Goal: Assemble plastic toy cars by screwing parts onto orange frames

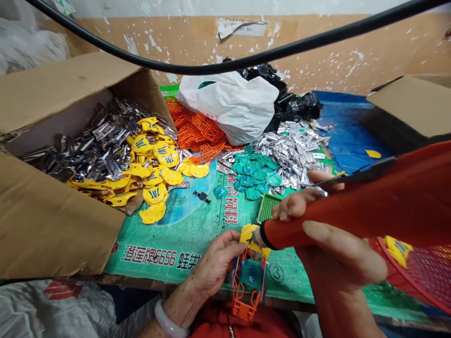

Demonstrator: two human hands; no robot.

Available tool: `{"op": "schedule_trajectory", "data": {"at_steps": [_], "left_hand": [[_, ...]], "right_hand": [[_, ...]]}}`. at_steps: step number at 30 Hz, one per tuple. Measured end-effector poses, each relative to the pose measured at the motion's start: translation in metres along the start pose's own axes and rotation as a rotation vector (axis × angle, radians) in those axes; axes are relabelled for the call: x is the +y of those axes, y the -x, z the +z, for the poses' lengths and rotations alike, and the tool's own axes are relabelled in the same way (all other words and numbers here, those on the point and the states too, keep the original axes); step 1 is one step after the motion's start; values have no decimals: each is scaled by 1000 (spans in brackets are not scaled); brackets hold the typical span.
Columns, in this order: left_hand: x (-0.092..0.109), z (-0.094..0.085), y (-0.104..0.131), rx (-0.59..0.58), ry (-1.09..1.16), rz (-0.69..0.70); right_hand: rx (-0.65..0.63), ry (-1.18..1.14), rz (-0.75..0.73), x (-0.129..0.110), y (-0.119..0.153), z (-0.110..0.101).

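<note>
My left hand [213, 265] pinches a small plastic toy assembly near the table's front edge. It has an orange frame [244, 311], a teal piece [252, 273] in its middle and a yellow piece [247, 233] at its far end. My right hand [338, 253] is wrapped round a red power screwdriver [373, 202], which lies slanted from the right. Its nose meets the yellow piece; the tip itself is hard to make out. Just beyond the nose sits a small green basket [268, 208], partly hidden by the tool and fingers.
On the left, a cardboard box [52, 220] spills silvery parts and yellow pieces [155, 193]. Orange frames [200, 134], a white bag [229, 105], teal pieces [257, 171] and silvery parts [296, 145] pile up behind. A red basket [405, 281] stands right; a black cable [197, 69] crosses above.
</note>
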State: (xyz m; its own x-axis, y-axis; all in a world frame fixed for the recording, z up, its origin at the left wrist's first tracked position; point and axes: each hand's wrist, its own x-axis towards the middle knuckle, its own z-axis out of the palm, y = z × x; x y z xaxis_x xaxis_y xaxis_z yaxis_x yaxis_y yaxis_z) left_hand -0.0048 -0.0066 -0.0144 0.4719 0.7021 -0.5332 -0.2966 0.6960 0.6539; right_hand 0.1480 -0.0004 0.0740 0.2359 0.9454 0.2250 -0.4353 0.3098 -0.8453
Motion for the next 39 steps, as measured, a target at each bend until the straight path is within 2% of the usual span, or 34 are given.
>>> {"op": "schedule_trajectory", "data": {"at_steps": [19, 25, 31, 39], "left_hand": [[0, 1, -1, 28, -86, 40], [-1, 0, -1, 13, -75, 37], [-1, 2, 0, 60, -89, 24], [-1, 3, 0, 127, -152, 35]], "right_hand": [[-14, 116, -6, 2, 1, -7], [-63, 164, -4, 3, 4, -9], [-70, 167, 20, 5, 9, -5], [-77, 316, -20, 10, 10, -3]]}}
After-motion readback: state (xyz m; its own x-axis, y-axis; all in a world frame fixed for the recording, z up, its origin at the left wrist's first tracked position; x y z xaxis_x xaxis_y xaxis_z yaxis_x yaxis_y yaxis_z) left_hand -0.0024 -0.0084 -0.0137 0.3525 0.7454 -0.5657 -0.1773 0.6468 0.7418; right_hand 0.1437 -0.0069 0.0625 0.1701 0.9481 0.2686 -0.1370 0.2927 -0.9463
